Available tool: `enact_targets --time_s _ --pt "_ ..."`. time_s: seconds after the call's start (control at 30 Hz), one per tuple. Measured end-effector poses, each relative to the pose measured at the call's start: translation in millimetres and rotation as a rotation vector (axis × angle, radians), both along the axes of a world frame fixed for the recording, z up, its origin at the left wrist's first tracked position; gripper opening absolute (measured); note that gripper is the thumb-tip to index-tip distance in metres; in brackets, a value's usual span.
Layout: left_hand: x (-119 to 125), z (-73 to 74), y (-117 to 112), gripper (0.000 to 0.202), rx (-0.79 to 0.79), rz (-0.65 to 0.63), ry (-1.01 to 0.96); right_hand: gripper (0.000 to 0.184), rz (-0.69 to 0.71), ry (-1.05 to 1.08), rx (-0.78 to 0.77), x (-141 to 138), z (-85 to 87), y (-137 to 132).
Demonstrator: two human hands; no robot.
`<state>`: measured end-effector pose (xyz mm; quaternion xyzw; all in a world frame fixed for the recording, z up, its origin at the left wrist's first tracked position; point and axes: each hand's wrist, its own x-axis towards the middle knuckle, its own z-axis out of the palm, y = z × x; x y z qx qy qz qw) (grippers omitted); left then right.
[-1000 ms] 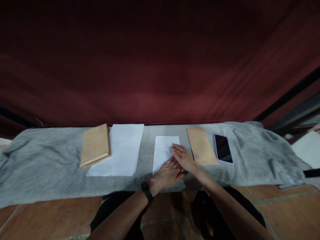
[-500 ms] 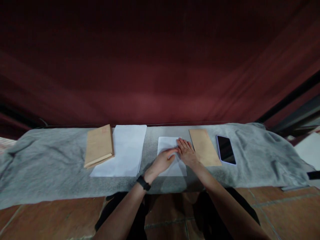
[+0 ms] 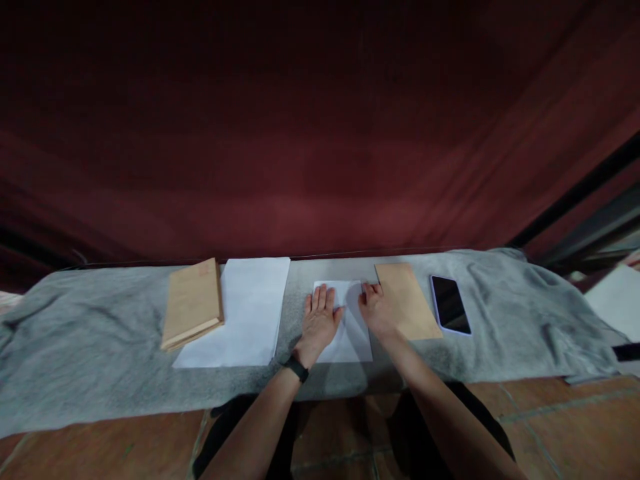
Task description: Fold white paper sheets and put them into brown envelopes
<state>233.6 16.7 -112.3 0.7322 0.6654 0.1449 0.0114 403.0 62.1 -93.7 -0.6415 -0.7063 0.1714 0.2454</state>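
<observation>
A white sheet of paper (image 3: 354, 343), which looks folded to a smaller size, lies on the grey cloth in front of me. My left hand (image 3: 321, 323) rests flat on its left side with fingers spread, a dark band on the wrist. At the upper right edge of the sheet, my right hand (image 3: 375, 308) has its fingers curled in and the fingertips at the paper's edge. Just right of that hand is a flat brown envelope (image 3: 413, 307), partly behind the hand.
Larger white sheets (image 3: 255, 313) lie to the left, with a thick stack of brown envelopes (image 3: 193, 300) over their left side. A phone (image 3: 450, 303) in a lilac case lies at the right. The grey cloth (image 3: 100, 347) covers the long surface before a dark red curtain (image 3: 320, 167).
My left hand has moved left from beside the right hand and now lies flat on the sheet. My right hand has gone from flat fingers to curled ones at the right edge.
</observation>
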Motion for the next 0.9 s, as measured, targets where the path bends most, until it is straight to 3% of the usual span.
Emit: enact_targets --time_s 0.23,0.37,0.47,0.57,0.7,0.8,0.9 --pt "2 -10.1 -1 0.058 0.086 0.005 -0.025 0.024 -0.032 0.14 -0.11 7 -2.7 5" --pt "1 -6.4 2 0.059 0.032 0.008 -0.098 0.016 -0.022 0.272 -0.166 5 -4.7 7" --pt "-5 4.7 11 0.064 0.013 0.054 -0.324 0.012 0.019 0.393 -0.188 7 0.9 12" --pt "-18 21.4 21 0.069 0.048 0.123 -0.748 0.011 0.033 0.507 -0.161 16 14.6 18" --pt "-29 45.8 21 0.071 -0.086 0.035 -1.228 0.023 0.123 0.843 -0.051 34 38.3 18" --pt "-27 60.4 15 0.049 -0.223 -0.061 -1.373 0.026 0.211 0.97 -0.018 40 54.7 9" --pt "-26 72.3 9 0.029 -0.065 -0.011 -1.289 0.021 0.271 0.92 0.039 43 70.1 -3"
